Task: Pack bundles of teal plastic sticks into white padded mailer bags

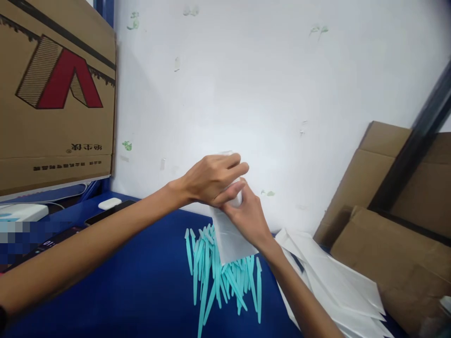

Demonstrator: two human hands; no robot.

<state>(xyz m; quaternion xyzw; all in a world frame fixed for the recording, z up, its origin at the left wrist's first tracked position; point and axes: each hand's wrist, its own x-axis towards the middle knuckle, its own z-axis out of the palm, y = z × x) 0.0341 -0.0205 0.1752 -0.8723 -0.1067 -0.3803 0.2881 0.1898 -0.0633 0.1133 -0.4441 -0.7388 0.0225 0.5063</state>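
Note:
My left hand (218,176) and my right hand (250,216) meet in front of the white wall, both closed on a white, thin, slightly see-through bag (232,241). The bag's upper end is mostly hidden behind my fingers, and its lower part hangs down flat. Below and behind it, a loose pile of slim turquoise sticks (207,263) with flared, pointed ends lies on the blue tabletop (134,281). Whether anything is inside the bag, I cannot tell.
A stack of flat white bags (338,281) lies to the right, beside brown cardboard pieces (387,263). On the left stand a big printed carton (56,126), a small white case (110,203), a dark phone (52,241) and a white device (24,212). The wall (246,94) closes off the back.

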